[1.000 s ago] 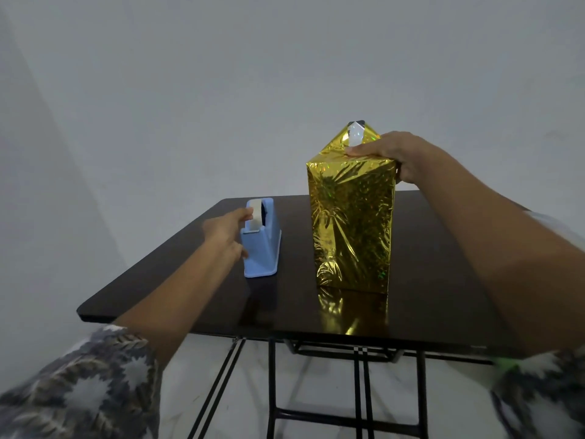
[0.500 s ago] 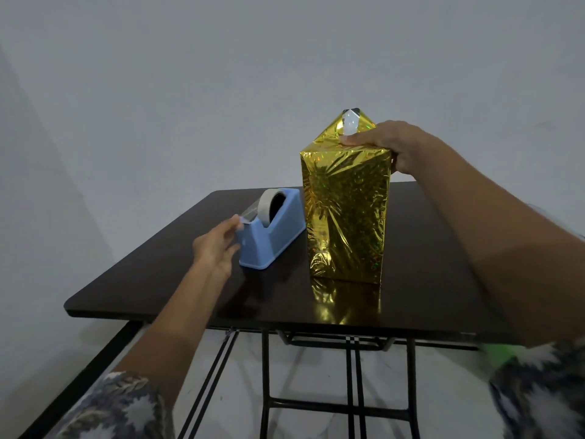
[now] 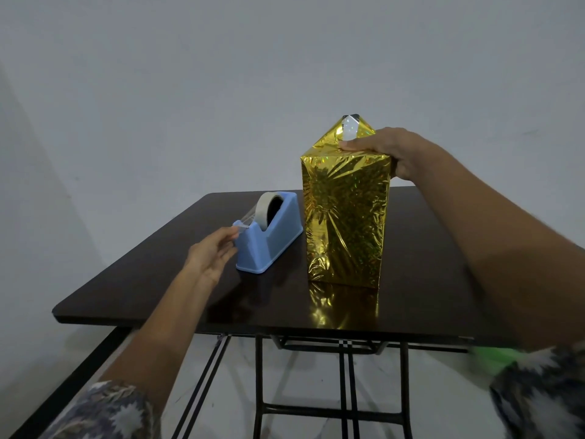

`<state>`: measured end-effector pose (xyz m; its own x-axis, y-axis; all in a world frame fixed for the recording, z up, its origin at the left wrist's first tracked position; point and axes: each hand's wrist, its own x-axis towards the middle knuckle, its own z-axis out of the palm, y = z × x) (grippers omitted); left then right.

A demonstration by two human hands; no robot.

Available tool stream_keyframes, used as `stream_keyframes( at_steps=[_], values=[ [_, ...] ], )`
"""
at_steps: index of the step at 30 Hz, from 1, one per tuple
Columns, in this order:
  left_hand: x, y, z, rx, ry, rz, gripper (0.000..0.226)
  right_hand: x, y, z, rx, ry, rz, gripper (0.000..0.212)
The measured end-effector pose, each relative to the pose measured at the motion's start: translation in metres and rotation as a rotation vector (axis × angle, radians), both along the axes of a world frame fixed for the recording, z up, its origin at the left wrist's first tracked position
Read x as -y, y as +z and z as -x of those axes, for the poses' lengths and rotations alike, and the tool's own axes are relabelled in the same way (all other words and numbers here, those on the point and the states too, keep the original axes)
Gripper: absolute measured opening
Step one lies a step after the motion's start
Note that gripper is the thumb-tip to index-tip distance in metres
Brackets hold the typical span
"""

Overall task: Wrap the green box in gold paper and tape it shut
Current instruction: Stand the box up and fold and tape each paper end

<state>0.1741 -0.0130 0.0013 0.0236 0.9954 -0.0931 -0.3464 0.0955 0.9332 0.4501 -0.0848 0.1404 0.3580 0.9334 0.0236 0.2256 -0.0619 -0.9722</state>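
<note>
Before a bare grey wall (image 3: 190,90), a dark table (image 3: 142,299) carries our gold-wrapped box (image 3: 345,223) and a blue tape dispenser (image 3: 269,245)

The box stands upright midway between the table's near and far edges, its top flap (image 3: 327,139) folded to a point. Our right hand (image 3: 392,150) clamps the top, thumb on the front edge, the other fingers wrapped behind. The dispenser sits just beside the box, toward the left edge. Our left hand (image 3: 210,255) reaches the dispenser's cutter end, fingers stretched and slightly apart, thumb tip touching the free tape end
</note>
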Motion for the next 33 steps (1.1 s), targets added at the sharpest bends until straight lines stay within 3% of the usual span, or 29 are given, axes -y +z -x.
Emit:
stream_keyframes(
  at_steps=[6,13,20,23,25,26,30,33],
  values=[
    [0.009,-0.013,-0.002,0.086,0.049,-0.008,0.002,0.0,0.0,-0.001,0.003,0.001,-0.004,0.06],
    [0.007,-0.006,-0.003,-0.149,0.105,-0.046,0.023,-0.002,-0.001,-0.002,0.004,0.01,-0.015,0.058],
    [0.007,-0.023,-0.006,-0.119,0.199,0.082,0.02,-0.003,0.001,-0.003,-0.006,0.007,-0.05,0.061],
    [0.028,-0.016,-0.006,0.016,0.239,0.026,0.026,-0.006,-0.003,-0.006,-0.044,0.007,-0.083,0.085],
    [0.048,0.008,-0.014,0.065,0.163,-0.093,0.028,-0.009,-0.008,-0.01,-0.043,-0.001,-0.109,0.119],
    [0.055,0.025,-0.022,0.05,0.1,-0.162,0.026,-0.011,-0.009,-0.012,-0.044,0.005,-0.112,0.126],
    [0.07,0.096,-0.061,-0.022,-0.186,-0.351,0.048,-0.008,-0.011,-0.012,-0.087,0.035,-0.137,0.102],
    [0.073,0.128,-0.092,-0.069,-0.28,-0.391,0.047,-0.008,-0.015,-0.011,-0.069,0.012,-0.146,0.107]
  ],
)
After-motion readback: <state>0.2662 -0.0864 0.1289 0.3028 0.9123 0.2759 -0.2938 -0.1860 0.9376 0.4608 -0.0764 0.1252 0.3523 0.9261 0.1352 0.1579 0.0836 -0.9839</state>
